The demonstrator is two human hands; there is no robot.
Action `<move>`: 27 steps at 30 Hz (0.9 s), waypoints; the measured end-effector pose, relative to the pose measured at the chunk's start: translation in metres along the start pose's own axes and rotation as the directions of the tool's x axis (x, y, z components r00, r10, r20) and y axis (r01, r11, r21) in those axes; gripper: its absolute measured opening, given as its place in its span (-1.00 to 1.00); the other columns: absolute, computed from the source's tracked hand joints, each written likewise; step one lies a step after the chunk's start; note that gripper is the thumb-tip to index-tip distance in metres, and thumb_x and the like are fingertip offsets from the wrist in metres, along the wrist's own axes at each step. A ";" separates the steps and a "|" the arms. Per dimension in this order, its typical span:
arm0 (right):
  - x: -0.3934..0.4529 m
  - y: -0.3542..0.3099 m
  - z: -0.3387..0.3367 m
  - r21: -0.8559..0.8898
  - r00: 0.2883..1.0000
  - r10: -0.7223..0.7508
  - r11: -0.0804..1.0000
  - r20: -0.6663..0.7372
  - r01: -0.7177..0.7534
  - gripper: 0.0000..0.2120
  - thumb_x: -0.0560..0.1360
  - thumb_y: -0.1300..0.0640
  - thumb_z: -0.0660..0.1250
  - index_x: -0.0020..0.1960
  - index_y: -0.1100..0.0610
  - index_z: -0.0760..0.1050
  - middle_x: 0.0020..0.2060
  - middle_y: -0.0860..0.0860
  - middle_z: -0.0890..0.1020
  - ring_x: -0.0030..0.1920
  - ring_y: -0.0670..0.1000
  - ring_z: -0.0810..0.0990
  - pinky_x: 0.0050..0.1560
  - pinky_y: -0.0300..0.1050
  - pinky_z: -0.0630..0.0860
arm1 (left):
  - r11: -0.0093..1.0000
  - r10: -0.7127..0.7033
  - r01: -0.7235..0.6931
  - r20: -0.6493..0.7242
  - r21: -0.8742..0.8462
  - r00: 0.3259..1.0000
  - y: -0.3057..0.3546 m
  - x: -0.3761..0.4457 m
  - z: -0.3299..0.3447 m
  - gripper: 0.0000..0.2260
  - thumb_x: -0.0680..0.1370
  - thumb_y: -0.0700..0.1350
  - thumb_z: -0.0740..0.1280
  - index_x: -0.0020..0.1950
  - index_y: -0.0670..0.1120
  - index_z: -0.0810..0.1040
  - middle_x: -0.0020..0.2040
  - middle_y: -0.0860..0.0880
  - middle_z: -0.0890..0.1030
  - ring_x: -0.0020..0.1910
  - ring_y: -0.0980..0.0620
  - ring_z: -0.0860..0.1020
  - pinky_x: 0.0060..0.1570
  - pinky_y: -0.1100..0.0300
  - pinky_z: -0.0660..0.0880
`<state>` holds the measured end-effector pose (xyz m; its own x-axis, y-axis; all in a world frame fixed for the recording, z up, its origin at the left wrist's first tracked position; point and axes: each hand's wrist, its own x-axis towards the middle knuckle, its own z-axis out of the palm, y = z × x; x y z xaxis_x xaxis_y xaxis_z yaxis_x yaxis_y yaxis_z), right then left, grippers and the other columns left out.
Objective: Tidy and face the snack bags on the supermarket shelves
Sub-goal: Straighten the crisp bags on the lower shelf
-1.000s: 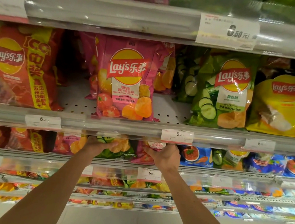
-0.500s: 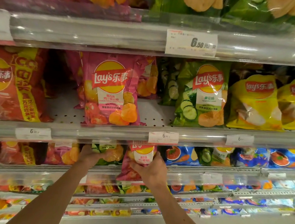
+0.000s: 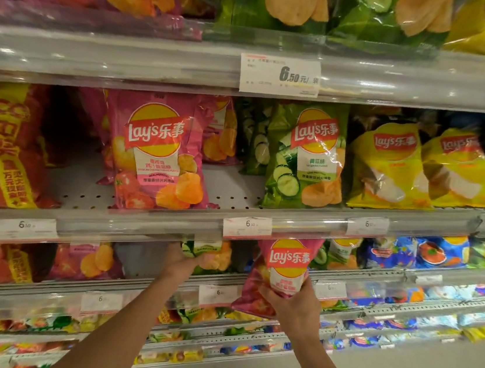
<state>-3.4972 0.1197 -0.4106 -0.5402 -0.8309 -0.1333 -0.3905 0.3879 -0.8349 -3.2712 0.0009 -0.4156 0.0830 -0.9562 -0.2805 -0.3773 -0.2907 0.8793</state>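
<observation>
My right hand (image 3: 293,307) grips the lower part of a pink Lay's bag (image 3: 282,268), held upright and partly out in front of the lower shelf. My left hand (image 3: 178,260) reaches under the middle shelf edge and holds a green cucumber bag (image 3: 211,256) standing on that lower shelf. On the middle shelf (image 3: 234,193) stand another pink Lay's bag (image 3: 159,155), a green cucumber bag (image 3: 307,158) and yellow bags (image 3: 390,165).
Red-orange bags (image 3: 1,148) fill the left of the middle shelf. Bare perforated shelf shows on both sides of the middle pink bag. Blue bags (image 3: 428,252) sit on the lower shelf at right. Price-tag rails (image 3: 248,227) front each shelf. Further shelves lie below.
My right hand has drawn the pink bag out and forward from the lower shelf, so its logo now shows. The view has tilted upward. My left hand stays on the green bag.
</observation>
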 end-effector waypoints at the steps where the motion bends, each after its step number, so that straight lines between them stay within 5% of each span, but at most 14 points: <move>1: 0.001 0.004 -0.005 0.009 1.000 0.007 1.000 -0.015 -0.007 -0.31 0.20 -0.16 0.69 0.17 -0.04 0.39 -0.07 -0.11 0.59 -0.01 0.04 0.64 0.01 -0.03 0.63 | 1.000 0.001 -0.001 0.020 -0.029 1.000 0.002 0.000 0.009 -0.65 0.36 -0.13 0.61 -0.02 0.10 0.53 0.03 0.06 0.62 0.12 0.01 0.57 0.19 0.11 0.45; 6: 0.001 0.016 -0.022 0.049 1.000 0.000 0.999 -0.011 0.001 -0.31 0.17 -0.17 0.69 0.14 -0.08 0.37 -0.13 -0.30 0.56 -0.15 -0.26 0.54 -0.24 -0.36 0.44 | 0.999 0.025 -0.021 0.096 -0.046 0.995 0.007 -0.002 0.038 -0.68 0.37 -0.20 0.59 0.00 0.03 0.56 0.02 -0.01 0.67 0.12 -0.03 0.62 0.20 0.00 0.52; 13: -0.006 0.018 -0.020 0.040 1.000 -0.025 0.999 0.010 0.024 -0.29 0.17 -0.22 0.67 0.14 -0.05 0.39 -0.09 -0.21 0.60 -0.12 -0.21 0.58 -0.22 -0.38 0.46 | 0.999 0.025 -0.032 0.177 0.039 0.984 0.008 0.003 0.059 -0.44 0.38 -0.06 0.60 0.30 -0.13 0.50 0.22 -0.10 0.63 0.22 -0.11 0.58 0.30 -0.17 0.45; 16: -0.011 0.018 -0.011 0.013 0.998 -0.057 0.998 0.026 0.057 -0.29 0.19 -0.20 0.68 0.16 -0.05 0.39 -0.02 -0.10 0.64 -0.03 -0.06 0.62 -0.10 -0.19 0.59 | 0.997 0.035 -0.047 0.205 0.057 0.978 0.006 0.001 0.053 -0.35 0.31 0.05 0.63 0.31 -0.08 0.49 0.22 -0.06 0.63 0.23 -0.09 0.57 0.31 -0.12 0.44; 19: -0.018 0.012 0.000 0.006 0.994 -0.089 0.996 0.059 0.089 -0.29 0.19 -0.21 0.68 0.19 -0.02 0.44 0.00 -0.07 0.66 0.00 -0.02 0.64 -0.02 -0.07 0.64 | 0.996 0.070 -0.080 0.194 0.043 0.979 -0.001 -0.005 0.038 -0.44 0.36 -0.05 0.61 0.28 -0.10 0.49 0.16 -0.05 0.64 0.15 -0.04 0.60 0.21 0.03 0.50; 23: -0.032 -0.006 0.025 0.031 0.985 -0.112 0.994 0.128 0.109 -0.28 0.20 -0.18 0.68 0.22 -0.01 0.46 0.04 -0.06 0.67 0.06 -0.01 0.64 0.08 0.01 0.64 | 0.989 0.128 -0.139 0.167 0.057 0.978 -0.020 -0.014 0.004 -0.69 0.48 -0.24 0.49 0.18 -0.15 0.52 0.11 -0.13 0.64 0.18 -0.17 0.59 0.28 -0.04 0.48; 27: -0.047 -0.034 0.061 0.048 0.971 -0.131 0.991 0.201 0.124 -0.30 0.23 -0.19 0.66 0.24 -0.06 0.43 0.06 -0.11 0.66 0.07 -0.04 0.64 0.07 -0.15 0.59 | 0.869 0.314 -0.330 0.104 0.369 0.944 -0.046 -0.035 -0.052 -0.83 0.56 -0.07 0.41 0.15 0.01 0.59 0.13 0.02 0.64 0.16 0.01 0.59 0.21 0.10 0.51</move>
<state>-3.4132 0.1211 -0.4083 -0.3232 -0.9377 -0.1278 -0.4182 0.2627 -0.8696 -3.2082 0.0456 -0.4263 -0.1358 -0.9903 -0.0282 -0.6958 0.0751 0.7143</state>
